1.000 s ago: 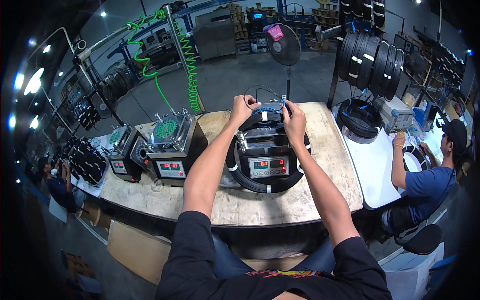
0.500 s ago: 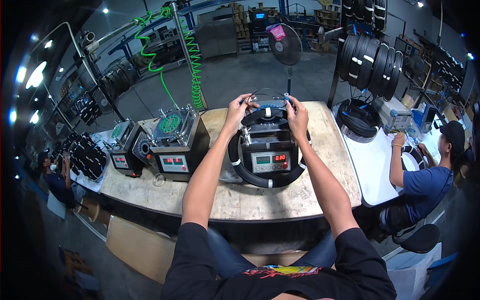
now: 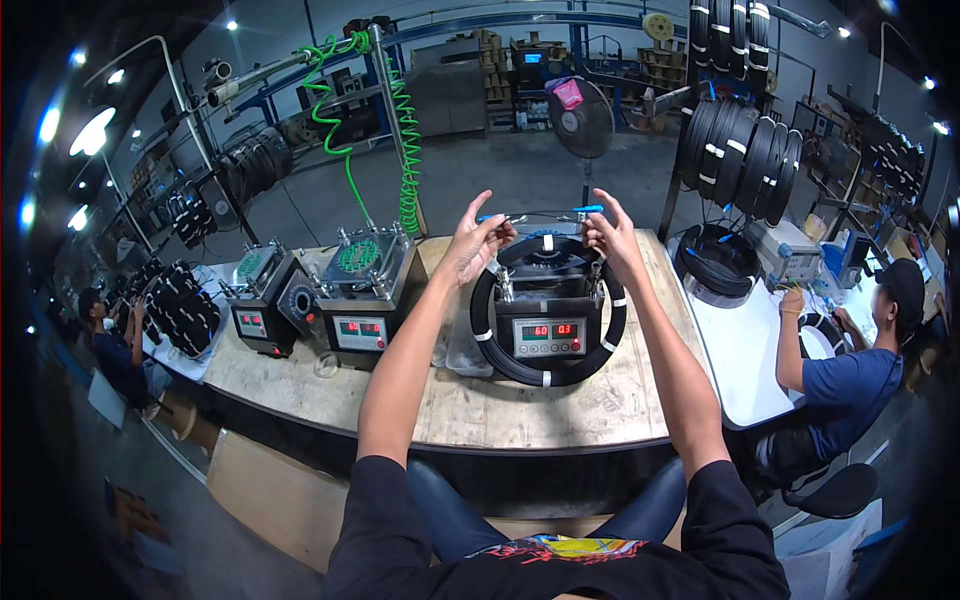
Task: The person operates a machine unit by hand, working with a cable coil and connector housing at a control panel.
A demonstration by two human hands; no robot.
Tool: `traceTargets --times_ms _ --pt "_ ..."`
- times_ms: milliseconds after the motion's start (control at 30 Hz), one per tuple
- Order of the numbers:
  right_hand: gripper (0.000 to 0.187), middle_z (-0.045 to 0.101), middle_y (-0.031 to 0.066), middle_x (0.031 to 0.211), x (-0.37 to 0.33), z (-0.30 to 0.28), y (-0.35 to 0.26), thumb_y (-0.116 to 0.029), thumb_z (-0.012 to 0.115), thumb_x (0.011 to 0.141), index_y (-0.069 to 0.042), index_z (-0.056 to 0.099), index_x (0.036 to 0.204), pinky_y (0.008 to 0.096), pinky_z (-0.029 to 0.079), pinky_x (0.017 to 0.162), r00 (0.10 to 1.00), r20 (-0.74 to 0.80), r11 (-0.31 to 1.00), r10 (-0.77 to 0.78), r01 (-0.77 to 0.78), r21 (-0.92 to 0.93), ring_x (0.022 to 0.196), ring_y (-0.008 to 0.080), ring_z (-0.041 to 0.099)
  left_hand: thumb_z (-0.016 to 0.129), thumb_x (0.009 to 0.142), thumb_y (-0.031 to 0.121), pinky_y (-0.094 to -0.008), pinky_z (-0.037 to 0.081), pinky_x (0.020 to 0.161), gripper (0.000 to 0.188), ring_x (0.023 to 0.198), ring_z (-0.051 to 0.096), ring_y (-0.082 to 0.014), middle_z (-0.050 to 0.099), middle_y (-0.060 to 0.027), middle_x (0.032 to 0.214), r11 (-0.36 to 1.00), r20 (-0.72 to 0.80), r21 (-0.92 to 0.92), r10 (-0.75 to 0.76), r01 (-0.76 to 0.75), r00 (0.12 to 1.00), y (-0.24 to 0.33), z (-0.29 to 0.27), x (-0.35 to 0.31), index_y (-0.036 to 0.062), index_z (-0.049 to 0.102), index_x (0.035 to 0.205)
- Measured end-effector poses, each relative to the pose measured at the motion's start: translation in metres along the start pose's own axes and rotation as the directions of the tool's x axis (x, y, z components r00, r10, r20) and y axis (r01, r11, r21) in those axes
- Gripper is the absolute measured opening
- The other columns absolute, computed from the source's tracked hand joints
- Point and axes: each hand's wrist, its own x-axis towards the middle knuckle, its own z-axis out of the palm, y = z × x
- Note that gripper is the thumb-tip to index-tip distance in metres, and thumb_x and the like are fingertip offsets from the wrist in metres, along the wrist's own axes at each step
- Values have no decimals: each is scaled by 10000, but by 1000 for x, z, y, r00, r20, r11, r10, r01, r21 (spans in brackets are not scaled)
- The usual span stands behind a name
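Observation:
My left hand (image 3: pixel 474 245) is raised above a black polishing-type machine (image 3: pixel 548 337) with a lit red number display. Its thumb and fingers pinch one blue-ended cable tip, while the index finger points up. Opposite it, my right hand (image 3: pixel 614 244) pinches another cable end with a bright blue connector (image 3: pixel 588 209). A thin dark length of cable (image 3: pixel 542 214) runs between the two hands. A black cable coil (image 3: pixel 617 322), bound with white tape bands, leans around the front of the machine. The connector tips inside the left fingers are partly hidden.
Two similar machines (image 3: pixel 362 308) with green discs on top stand left on the wooden bench (image 3: pixel 500 425). Green spiral air hoses (image 3: pixel 408 170) hang behind them. Black cable coils (image 3: pixel 735 155) hang on a rack at right. A person (image 3: pixel 850 350) works at the white table beside me.
Both hands have turned and lowered slightly, with index fingers now raised. The cable arc between them has flattened, and the right blue connector now lies sideways. The display numbers have changed.

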Motion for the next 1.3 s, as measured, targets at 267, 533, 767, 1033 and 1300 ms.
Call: traceTargets --times_ms 267,533,767,1033,1300 --pt "538 636 64 879 6 -28 -34 42 608 953 -71 450 1454 324 615 751 951 150 961 269 -255 -104 773 167 669 743 881 -31 -303 604 875 797 947 701 -215 635 -105 1053 976 89 169 -154 138 984 26 -31 -35 85 332 1554" --pt "479 564 0 760 -4 -48 -27 69 587 871 -48 627 1334 279 499 646 960 91 808 264 -169 -565 699 95 550 662 955 61 -239 543 714 491 802 661 -90 684 -71 1066 748 14 651 -182 129 983 2 -69 -62 81 567 1437" --pt "377 689 98 815 -25 -85 23 74 587 883 -70 740 1196 341 482 688 990 133 579 -47 136 -804 723 134 566 645 993 140 -223 466 581 303 619 504 -40 755 -35 1003 566 -89 825 136 -4 987 -32 -81 -63 106 724 1283" --pt "483 661 137 841 -73 -99 62 67 603 891 -143 703 1314 359 506 823 990 46 666 -136 126 -735 830 214 639 578 1024 112 -251 488 636 349 657 544 -73 721 -35 923 572 -133 820 158 19 978 -66 -80 -95 97 667 1362" --pt "555 688 92 946 -116 -75 48 -208 693 982 -146 526 1507 264 491 605 987 -109 826 119 -160 -540 673 83 582 659 994 138 -231 451 724 640 836 535 -43 669 -38 1207 684 -33 725 151 -80 988 -75 -67 -123 66 396 1573"
